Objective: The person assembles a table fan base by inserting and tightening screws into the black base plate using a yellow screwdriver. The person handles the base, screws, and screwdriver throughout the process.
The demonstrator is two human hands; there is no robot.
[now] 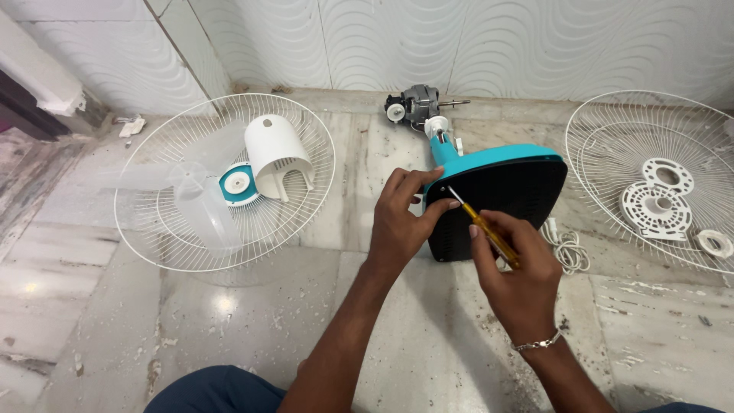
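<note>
- A worn, pale marble floor (252,321) is seen from above, bounded at the far side by white wall tiles with a wavy relief (397,38).
- A teal and black fan base (497,203) is tipped on edge at the centre, so that its dark ribbed underside is turned towards the person.
- The left hand (401,218) is wrapped over the near left rim of the base, fingers pressed against the edge, apparently to keep it from tipping or turning.
- A slim screwdriver with a yellow handle (489,233) is pinched in the closed fingers of the right hand (520,271); its metal tip is set against the underside near the upper left edge, seemingly at a screw, though the screw itself cannot be made out.
- A metal bracelet (537,343) is worn on the right wrist.
- The grey fan motor (417,107) on its white and teal neck projects from the far end of the base.
- A round white wire guard (153,229) is laid flat at the left and serves as a tray: a translucent blade set (191,187), a white curved motor cover (277,153) and a teal and white round cap (238,183) are gathered inside it.
- A second white wire guard (604,145) lies at the right, with a white perforated plastic plate (657,199) and a white ring (715,242) kept in it.
- A coiled white cord (567,248) rests just right of the base.
</note>
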